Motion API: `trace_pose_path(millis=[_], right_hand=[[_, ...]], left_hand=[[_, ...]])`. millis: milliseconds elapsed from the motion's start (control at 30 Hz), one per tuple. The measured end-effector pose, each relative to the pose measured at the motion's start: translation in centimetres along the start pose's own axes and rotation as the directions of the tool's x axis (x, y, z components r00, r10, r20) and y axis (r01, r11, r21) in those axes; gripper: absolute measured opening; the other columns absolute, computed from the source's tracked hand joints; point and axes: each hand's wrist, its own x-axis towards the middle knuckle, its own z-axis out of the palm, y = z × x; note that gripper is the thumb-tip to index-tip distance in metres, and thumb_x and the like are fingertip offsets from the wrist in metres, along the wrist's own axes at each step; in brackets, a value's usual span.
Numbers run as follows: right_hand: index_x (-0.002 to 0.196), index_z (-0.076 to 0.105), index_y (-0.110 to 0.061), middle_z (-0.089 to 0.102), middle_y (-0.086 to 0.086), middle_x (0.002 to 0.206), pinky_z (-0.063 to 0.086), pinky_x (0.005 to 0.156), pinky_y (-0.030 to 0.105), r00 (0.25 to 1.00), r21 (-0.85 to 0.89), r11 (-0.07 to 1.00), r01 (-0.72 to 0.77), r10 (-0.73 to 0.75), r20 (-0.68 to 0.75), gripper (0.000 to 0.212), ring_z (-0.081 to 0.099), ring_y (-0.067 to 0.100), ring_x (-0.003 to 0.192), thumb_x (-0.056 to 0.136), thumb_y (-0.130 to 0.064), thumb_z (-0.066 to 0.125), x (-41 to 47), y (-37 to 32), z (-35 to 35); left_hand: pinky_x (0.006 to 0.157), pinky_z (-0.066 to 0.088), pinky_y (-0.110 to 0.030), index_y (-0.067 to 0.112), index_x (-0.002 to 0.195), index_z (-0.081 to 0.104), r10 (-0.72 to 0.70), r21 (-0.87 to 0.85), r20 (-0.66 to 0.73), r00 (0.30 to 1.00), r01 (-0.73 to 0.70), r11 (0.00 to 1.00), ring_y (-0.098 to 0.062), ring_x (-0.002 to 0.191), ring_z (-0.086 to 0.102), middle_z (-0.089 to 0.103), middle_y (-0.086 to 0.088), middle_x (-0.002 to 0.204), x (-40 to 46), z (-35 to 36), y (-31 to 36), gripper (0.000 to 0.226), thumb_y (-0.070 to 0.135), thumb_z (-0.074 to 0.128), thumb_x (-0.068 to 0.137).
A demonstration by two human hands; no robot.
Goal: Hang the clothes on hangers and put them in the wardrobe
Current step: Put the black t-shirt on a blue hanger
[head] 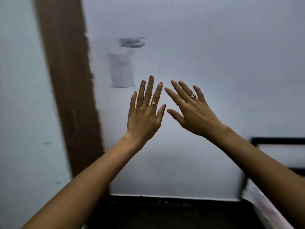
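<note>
Bare forearms reach up from the bottom corners of the view and meet near its middle, both hands raised with their backs toward the camera. On the left hand (145,116) the fingers (149,90) are straight and slightly spread, with red-painted nails and a small ring on the index finger. On the right hand (193,113) the fingers (177,90) are likewise straight and fanned, leaning toward the left hand, with a thin band on one finger and a bulkier ring on another. Neither hand holds anything, and the two thumbs come close without touching.

Beyond the fingertips stands a pale wall (214,55). Up and to the left of the left hand's fingertips a whitish patch (121,70) shows on the wall, with a small dark grey mark (132,42) just above it; both are blurred, and what they are cannot be told. Further left of the left hand a brown vertical strip (69,80) runs from the top of the view downward. Below and to the right of the right hand a dark frame (279,141) enters from the edge. Under both wrists a dark band (165,212) runs along the foot of the wall.

Clothes, hangers and wardrobe cannot be made out anywhere in this view.
</note>
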Motion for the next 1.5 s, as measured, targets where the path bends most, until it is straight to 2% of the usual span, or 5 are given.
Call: trace_pose_path(millis=[600, 867, 1100, 1267, 1500], right_hand=[[0.154, 0.011, -0.022, 0.000, 0.006, 0.161, 0.001, 0.116, 0.051, 0.310, -0.648, 0.355, -0.674, 0.932, 0.187, 0.068, 0.005, 0.022, 0.149, 0.097, -0.055, 0.031, -46.3, 26.5, -8.4], [0.154, 0.006, -0.021, -0.008, 0.005, 0.161, -0.005, 0.116, 0.049, -0.176, -0.694, -0.029, -0.719, 0.974, 0.142, 0.066, -0.004, 0.019, 0.149, 0.100, -0.048, 0.033, -56.2, 29.0, -6.8], [0.154, 0.010, -0.020, -0.005, 0.007, 0.162, -0.002, 0.116, 0.049, -0.433, -0.667, -0.276, -0.691, 0.898, 0.077, 0.064, -0.001, 0.019, 0.149, 0.101, -0.047, 0.033, -62.1, 28.1, -6.9], [0.153, 0.015, -0.017, 0.000, 0.009, 0.161, 0.004, 0.117, 0.050, -0.601, -0.631, -0.445, -0.635, 0.798, 0.042, 0.062, 0.005, 0.023, 0.148, 0.101, -0.045, 0.033, -66.9, 26.5, -7.6], [0.150, 0.023, -0.011, 0.011, 0.012, 0.160, 0.015, 0.116, 0.049, -0.753, -0.567, -0.612, -0.551, 0.658, 0.022, 0.061, 0.014, 0.029, 0.146, 0.101, -0.043, 0.037, -76.2, 26.4, -9.5]], left_hand=[[0.109, 0.023, -0.046, 0.016, 0.129, 0.060, 0.737, -0.717, 0.033, 0.676, -0.497, 0.488, -0.029, 0.141, 0.033, 0.036, -0.007, 0.153, -3.8, 19.1, 57.1, 0.060, 0.050, 0.026, 0.093], [0.103, 0.033, -0.049, 0.015, 0.114, 0.071, 0.947, -0.832, -0.010, 0.322, -0.528, 0.171, -0.032, 0.132, 0.045, 0.049, -0.012, 0.142, -8.7, 25.6, 70.2, 0.087, 0.058, -0.001, 0.096], [0.118, 0.001, -0.044, 0.024, 0.150, 0.028, 0.998, -0.874, -0.002, 0.067, -0.484, 0.031, -0.025, 0.148, -0.011, -0.007, -0.002, 0.161, -13.7, 25.5, 76.7, 0.132, 0.075, -0.042, 0.050], [0.118, -0.003, -0.044, 0.023, 0.151, 0.022, 0.987, -0.877, -0.029, -0.155, -0.470, -0.099, -0.025, 0.147, -0.017, -0.012, -0.003, 0.161, -16.2, 23.7, 81.6, 0.062, 0.056, 0.015, 0.099], [0.117, -0.002, -0.047, 0.020, 0.152, 0.020, 0.923, -0.851, -0.101, -0.372, -0.449, -0.274, -0.027, 0.147, -0.015, -0.010, -0.005, 0.161, -20.4, 20.3, 90.8, 0.060, 0.051, 0.023, 0.101]])
